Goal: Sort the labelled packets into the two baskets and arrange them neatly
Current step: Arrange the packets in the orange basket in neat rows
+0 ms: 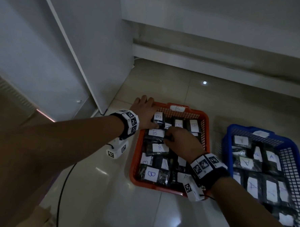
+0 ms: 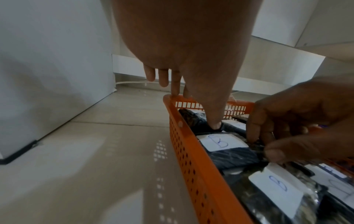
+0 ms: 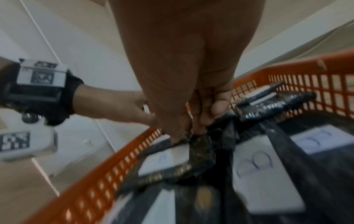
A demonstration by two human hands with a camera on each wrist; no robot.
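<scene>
Two perforated plastic baskets, orange (image 1: pixel 205 127) at centre frame and blue (image 1: pixel 290 157) at right, are already filled with dark label-bearing packets, so the arranging step is judged in hand. A B-labelled packet's (image 1: pixel 156 133) corner is pinched by the right hand (image 1: pixel 182 141), while the left hand (image 1: pixel 145 113), fingers spread, is rested on the orange rim. Next, that packet should be squared flat within its row.

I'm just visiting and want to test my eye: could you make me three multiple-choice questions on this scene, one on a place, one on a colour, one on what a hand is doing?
1. Where do the packets marked B lie?
A. in the orange basket
B. in the blue basket
C. on the floor

2. What colour is the basket with the A packets?
A. green
B. blue
C. white

3. What is the right hand doing?
A. hanging idle
B. lying flat on the floor
C. pinching a dark packet

Answers:
1 A, B labels show inside the orange basket.
2 B, A labels lie in the blue basket.
3 C, the right hand nips a dark packet's edge; the left hand rests on the rim.
</scene>
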